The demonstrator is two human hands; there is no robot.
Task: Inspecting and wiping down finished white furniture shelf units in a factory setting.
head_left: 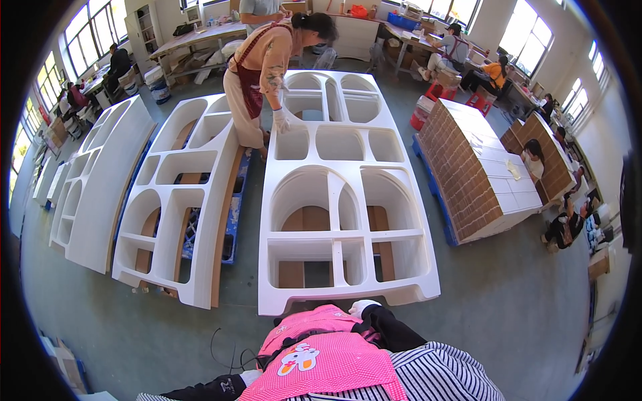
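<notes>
A tall stack of white cut-out panels (348,162) stands in front of me, with arched and rectangular openings through it. At its near edge is my right hand (363,307), in a white glove. The glove looks rounded, and its fingers cannot be made out; whether it touches the stack is unclear. My left hand (251,377), also white-gloved, is low beside my pink apron (334,364), which hides most of it. Across the stack, on its left side, a co-worker in a dark red apron (251,80) leans over with a gloved hand (281,121) at the panels.
To the left stand another stack of cut-out panels (175,159) on a blue pallet (235,217), and a further stack (100,194). On the right is a pile of brown-and-white boards (461,167). Other people sit at benches along the walls. A thin black cable (215,344) shows near my left side.
</notes>
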